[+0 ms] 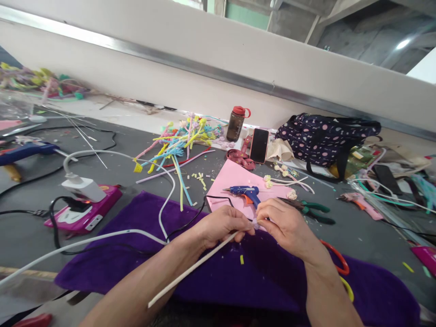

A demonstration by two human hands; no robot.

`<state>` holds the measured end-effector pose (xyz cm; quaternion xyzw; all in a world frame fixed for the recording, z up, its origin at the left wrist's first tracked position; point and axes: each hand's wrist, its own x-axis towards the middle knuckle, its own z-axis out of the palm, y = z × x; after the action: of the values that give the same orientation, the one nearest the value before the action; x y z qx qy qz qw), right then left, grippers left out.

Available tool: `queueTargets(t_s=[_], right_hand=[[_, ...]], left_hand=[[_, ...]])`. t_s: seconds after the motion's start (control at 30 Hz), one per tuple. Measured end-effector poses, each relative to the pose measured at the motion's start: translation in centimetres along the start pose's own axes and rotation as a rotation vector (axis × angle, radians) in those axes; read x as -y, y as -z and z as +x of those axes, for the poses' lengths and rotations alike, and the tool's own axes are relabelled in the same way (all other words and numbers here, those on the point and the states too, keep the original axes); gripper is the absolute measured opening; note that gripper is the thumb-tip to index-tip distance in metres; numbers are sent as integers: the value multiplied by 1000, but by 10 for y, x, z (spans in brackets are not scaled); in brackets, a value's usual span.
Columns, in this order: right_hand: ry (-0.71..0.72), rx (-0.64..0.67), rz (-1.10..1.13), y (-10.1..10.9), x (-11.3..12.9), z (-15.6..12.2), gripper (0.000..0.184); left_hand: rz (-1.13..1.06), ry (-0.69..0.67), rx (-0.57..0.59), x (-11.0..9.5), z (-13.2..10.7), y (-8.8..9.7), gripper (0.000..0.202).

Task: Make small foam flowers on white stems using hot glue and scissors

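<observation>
My left hand [223,225] is closed around a long white pipe-cleaner stem [190,270] that slants down to the lower left. My right hand [284,223] pinches the stem's upper tip, fingers pressed together just right of the left thumb. Both hands hover over a purple cloth [259,277] at the table's near edge. A blue glue gun [245,192] lies on a pink sheet [231,181] just beyond my hands. Green-handled pliers [315,212] rest to the right of my right hand.
A pink power strip [83,211] with a white charger and cables sits at the left. Colourful pipe cleaners [184,138] are piled in the middle, with a bottle [236,123], a phone [259,145] and a spotted bag [323,138] behind. Another glue gun [23,151] lies far left.
</observation>
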<state>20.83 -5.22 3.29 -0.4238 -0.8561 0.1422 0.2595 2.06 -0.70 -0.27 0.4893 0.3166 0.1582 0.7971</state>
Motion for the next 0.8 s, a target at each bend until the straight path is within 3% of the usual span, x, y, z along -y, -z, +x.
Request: queueTargets(t_s=[0.3, 0.47, 0.6, 0.8], right_hand=[[19, -193, 81, 6, -2, -5, 19], [-115, -317, 153, 4, -3, -5, 21], [-223, -217, 308, 3, 4, -1, 24], [-184, -58, 437, 1, 13, 1, 46]], left_hand=[[-80, 27, -24, -2, 0, 1, 20], [-219, -34, 9, -2, -1, 3, 19], [-280, -56, 57, -1, -2, 5, 18], [-259, -22, 105, -1, -2, 5, 20]])
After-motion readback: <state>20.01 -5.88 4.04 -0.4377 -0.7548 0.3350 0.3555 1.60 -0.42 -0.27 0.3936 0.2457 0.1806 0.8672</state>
